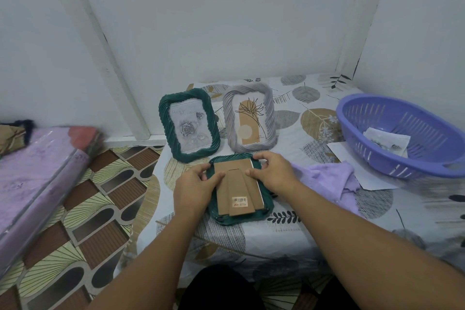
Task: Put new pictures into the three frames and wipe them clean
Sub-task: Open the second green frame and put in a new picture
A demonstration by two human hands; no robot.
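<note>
A dark green frame point(267, 205) lies face down on the table, its brown cardboard back point(237, 187) with a barcode sticker facing up. My left hand point(195, 185) grips the frame's left edge, thumb on the cardboard. At the upper right corner my right hand point(273, 173) curls its fingers over the frame's edge and the backing. Behind them stand a green frame point(188, 124) with a grey rose picture and a grey frame point(251, 119) with a plant drawing. A lilac cloth point(329, 178) lies crumpled just right of my right hand.
A purple plastic basket point(402, 133) holding paper pictures sits at the table's right, on a white sheet point(362, 171). The table wears a leaf-patterned cloth point(314, 221). A purple wrapped bundle point(37, 176) lies on the patterned floor to the left. White walls close behind.
</note>
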